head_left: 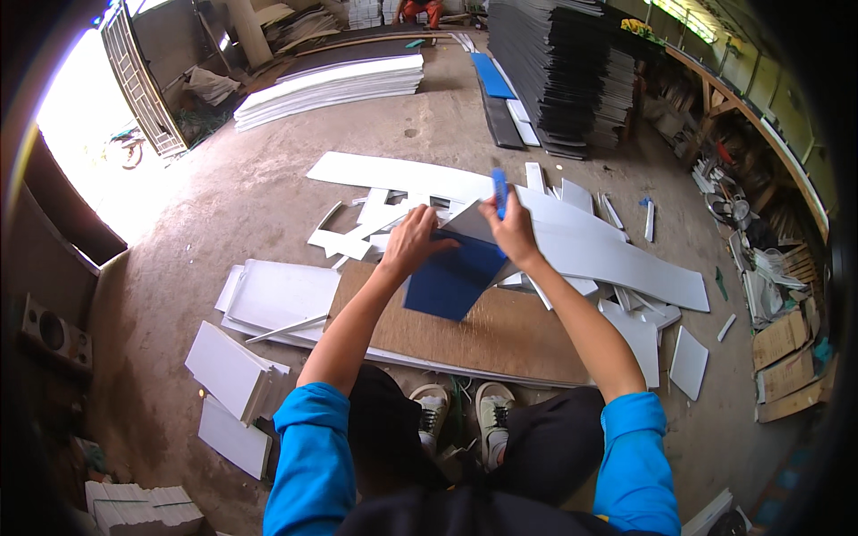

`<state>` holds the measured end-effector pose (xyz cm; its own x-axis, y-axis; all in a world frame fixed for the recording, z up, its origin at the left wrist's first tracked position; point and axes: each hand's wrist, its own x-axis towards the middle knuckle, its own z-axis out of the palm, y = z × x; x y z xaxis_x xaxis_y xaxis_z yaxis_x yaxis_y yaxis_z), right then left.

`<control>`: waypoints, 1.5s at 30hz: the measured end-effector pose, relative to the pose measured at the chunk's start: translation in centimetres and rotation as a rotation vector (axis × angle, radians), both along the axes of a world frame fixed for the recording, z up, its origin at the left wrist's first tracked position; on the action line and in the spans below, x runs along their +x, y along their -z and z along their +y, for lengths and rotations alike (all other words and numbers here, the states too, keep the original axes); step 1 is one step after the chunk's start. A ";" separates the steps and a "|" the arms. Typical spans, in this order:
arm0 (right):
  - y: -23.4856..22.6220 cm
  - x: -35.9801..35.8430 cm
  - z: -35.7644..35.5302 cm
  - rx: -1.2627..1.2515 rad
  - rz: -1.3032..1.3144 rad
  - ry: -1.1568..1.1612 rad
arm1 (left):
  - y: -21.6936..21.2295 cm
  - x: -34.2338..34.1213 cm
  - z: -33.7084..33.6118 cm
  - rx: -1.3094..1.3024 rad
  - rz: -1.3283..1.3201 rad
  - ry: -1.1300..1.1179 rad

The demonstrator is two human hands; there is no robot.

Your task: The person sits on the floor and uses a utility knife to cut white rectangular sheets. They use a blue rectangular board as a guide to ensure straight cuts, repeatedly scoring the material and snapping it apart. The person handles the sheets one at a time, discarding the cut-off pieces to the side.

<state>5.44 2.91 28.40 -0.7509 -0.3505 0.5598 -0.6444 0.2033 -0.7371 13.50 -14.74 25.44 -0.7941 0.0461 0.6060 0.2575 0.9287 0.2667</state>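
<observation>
My left hand (414,241) is closed on the upper left edge of a dark blue board (454,279), its thumb lying across the face. The board is tilted above a brown wooden plank (402,326). In my right hand (514,234) a blue utility knife (499,189) stands upright, slightly blurred; its blade cannot be made out. That hand is at the board's upper right, beside a pale grey-white sheet piece (471,221) behind the board. The plank rests on white sheets (286,290) in front of my shoes.
Long white strips (617,255) and offcuts lie beyond the plank. Stacked white pieces (228,366) are at the left. Farther off stand a white sheet stack (331,89) and a tall dark stack (554,71). Cardboard (786,357) lies at the right; a person (420,11) is at the back.
</observation>
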 end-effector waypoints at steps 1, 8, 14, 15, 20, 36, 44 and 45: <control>-0.6 -0.8 0.5 -0.027 0.025 0.030 | 0.4 0.2 -0.9 0.069 -0.019 -0.038; -4.6 -4.8 7.0 -0.341 0.196 0.443 | 5.9 0.4 -6.9 0.361 -0.101 -0.305; -4.4 -4.8 8.8 -0.367 0.163 0.441 | 8.7 -0.1 -9.6 0.021 -0.112 -0.696; -4.0 -4.3 8.9 -0.357 0.067 0.388 | 7.7 -0.8 -8.1 0.037 0.004 -0.686; 0.2 -3.9 9.2 -0.349 0.003 0.240 | -0.3 -3.6 2.8 0.113 0.219 0.030; 9.0 -2.9 14.6 0.059 -0.747 -0.192 | 3.8 -5.0 7.3 -0.277 -0.418 0.300; 14.0 0.3 17.7 -0.045 -0.722 0.191 | 6.9 -5.6 10.6 -0.247 -0.497 0.306; 14.2 0.4 18.6 -0.065 -0.720 0.245 | 6.5 -5.6 11.9 -0.193 -0.504 0.320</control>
